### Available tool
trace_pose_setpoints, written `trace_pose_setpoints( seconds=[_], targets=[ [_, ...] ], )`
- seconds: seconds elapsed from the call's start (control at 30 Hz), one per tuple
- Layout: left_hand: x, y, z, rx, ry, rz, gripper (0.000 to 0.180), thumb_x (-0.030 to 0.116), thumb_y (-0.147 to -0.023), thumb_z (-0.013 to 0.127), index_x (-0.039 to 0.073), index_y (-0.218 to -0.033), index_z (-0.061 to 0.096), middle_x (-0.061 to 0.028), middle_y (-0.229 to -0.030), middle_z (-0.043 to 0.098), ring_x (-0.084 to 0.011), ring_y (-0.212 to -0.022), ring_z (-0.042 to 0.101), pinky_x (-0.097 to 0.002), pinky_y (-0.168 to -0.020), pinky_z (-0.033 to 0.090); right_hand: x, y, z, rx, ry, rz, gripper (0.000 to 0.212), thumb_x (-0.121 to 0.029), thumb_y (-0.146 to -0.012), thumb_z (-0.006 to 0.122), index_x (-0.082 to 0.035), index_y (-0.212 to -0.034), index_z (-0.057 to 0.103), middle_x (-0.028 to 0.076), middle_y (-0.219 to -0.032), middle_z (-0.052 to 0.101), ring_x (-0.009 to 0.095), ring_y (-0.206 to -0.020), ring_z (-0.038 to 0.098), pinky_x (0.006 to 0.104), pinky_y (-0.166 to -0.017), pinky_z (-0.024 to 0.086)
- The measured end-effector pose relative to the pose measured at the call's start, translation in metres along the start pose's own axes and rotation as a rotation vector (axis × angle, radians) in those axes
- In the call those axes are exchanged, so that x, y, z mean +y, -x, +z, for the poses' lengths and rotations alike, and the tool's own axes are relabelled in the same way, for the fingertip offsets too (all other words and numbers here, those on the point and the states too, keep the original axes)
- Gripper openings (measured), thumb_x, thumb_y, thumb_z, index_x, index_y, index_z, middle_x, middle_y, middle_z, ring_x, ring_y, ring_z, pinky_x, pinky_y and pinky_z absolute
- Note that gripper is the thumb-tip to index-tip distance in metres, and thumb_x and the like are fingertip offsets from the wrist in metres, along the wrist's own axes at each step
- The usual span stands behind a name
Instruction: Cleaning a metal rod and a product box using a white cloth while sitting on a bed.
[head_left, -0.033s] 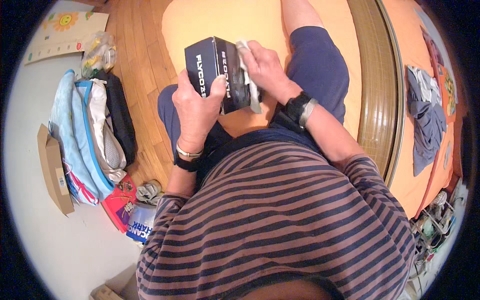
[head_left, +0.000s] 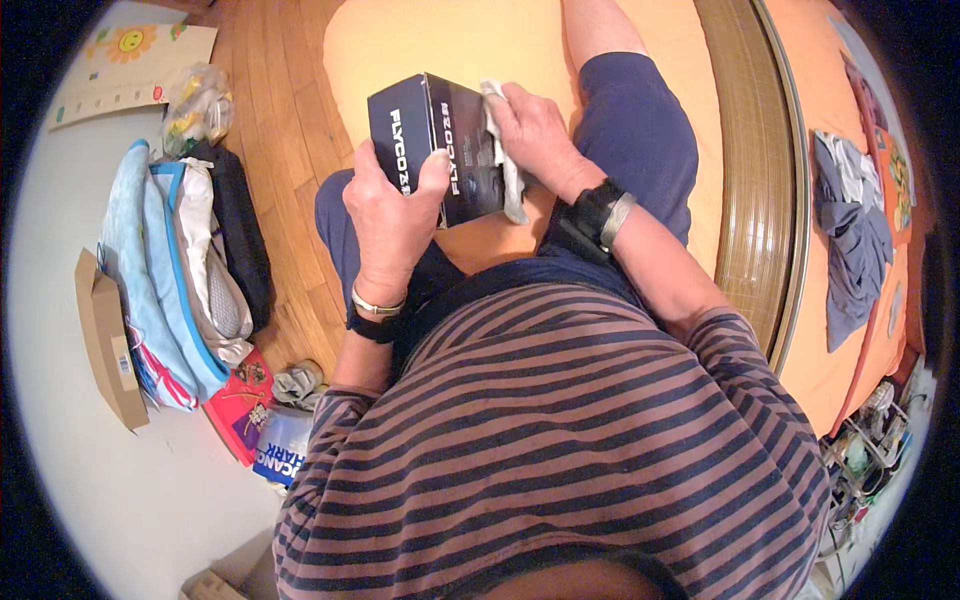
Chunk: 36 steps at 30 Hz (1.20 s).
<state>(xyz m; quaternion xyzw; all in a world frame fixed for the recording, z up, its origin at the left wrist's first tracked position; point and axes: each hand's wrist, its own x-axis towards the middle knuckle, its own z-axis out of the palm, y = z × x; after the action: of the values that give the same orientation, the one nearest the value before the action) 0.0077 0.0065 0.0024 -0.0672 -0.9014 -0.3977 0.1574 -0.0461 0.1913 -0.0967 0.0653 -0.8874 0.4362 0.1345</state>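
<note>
Box (head_left: 460,130) is held up, clasped at its near left by the left grip (head_left: 388,212), its right side facing the right grip (head_left: 537,138), which holds cloth (head_left: 510,172) against it.

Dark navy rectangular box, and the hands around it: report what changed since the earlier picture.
The right hand and the crumpled white cloth it holds have shifted slightly right, showing a little more of the dark navy rectangular box. Nothing was visibly let go or newly grasped. The left hand still grips the box.
</note>
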Motion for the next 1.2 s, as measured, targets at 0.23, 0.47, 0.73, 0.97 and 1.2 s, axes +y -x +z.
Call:
trace_pose_setpoints(
  seconds=[0.23,0.47,0.73,0.97,1.2],
  targets=[
    [0.002,0.003,0.001,0.008,-0.077,0.038,0.05,0.026,-0.078,0.079,-0.008,-0.107,0.057,-0.0221,-0.08,0.07,-0.0358,-0.07,0.071,-0.0403,-0.064,0.056,-0.059,0.006,-0.021,0.108,-0.152,-0.292,0.017,-0.016,-0.099,0.054,-0.003,-0.107,0.062,0.02,-0.074,0.061,0.037,-0.069,0.066,0.0449,-0.06,0.052],
    [-0.002,0.0,0.001,-0.024,-0.004,-0.022,0.053,0.027,-0.077,0.079,-0.008,-0.11,0.056,-0.0225,-0.081,0.069,-0.0359,-0.072,0.071,-0.0412,-0.065,0.056,-0.012,-0.004,-0.007,0.039,0.031,0.011,0.026,-0.027,-0.098,0.052,-0.004,-0.092,0.06,0.022,-0.074,0.064,0.042,-0.073,0.066,0.0491,-0.061,0.053],
    [0.003,0.002,0.002,-0.008,-0.078,0.094,0.055,0.026,-0.077,0.081,-0.009,-0.11,0.055,-0.0224,-0.082,0.069,-0.0363,-0.071,0.07,-0.041,-0.064,0.056,-0.055,-0.001,-0.014,0.175,-0.214,-0.134,0.02,-0.024,-0.095,0.059,-0.005,-0.088,0.059,0.021,-0.064,0.06,0.042,-0.064,0.065,0.0495,-0.058,0.052],
    [0.005,0.002,0.003,-0.017,-0.045,0.041,0.056,0.026,-0.077,0.081,-0.009,-0.111,0.055,-0.0224,-0.079,0.068,-0.036,-0.069,0.07,-0.0413,-0.063,0.056,-0.016,-0.002,-0.007,0.068,0.012,0.07,0.029,-0.03,-0.096,0.055,-0.004,-0.086,0.061,0.024,-0.067,0.062,0.043,-0.071,0.066,0.0511,-0.064,0.053],
    [0.007,0.003,0.001,-0.041,-0.06,0.044,0.057,0.026,-0.077,0.08,-0.01,-0.111,0.054,-0.0233,-0.077,0.068,-0.0367,-0.068,0.07,-0.0418,-0.062,0.056,-0.072,-0.001,-0.024,0.121,-0.254,-0.158,0.022,-0.025,-0.096,0.056,-0.006,-0.086,0.058,0.02,-0.066,0.06,0.042,-0.063,0.064,0.0503,-0.058,0.052]
  ],
)
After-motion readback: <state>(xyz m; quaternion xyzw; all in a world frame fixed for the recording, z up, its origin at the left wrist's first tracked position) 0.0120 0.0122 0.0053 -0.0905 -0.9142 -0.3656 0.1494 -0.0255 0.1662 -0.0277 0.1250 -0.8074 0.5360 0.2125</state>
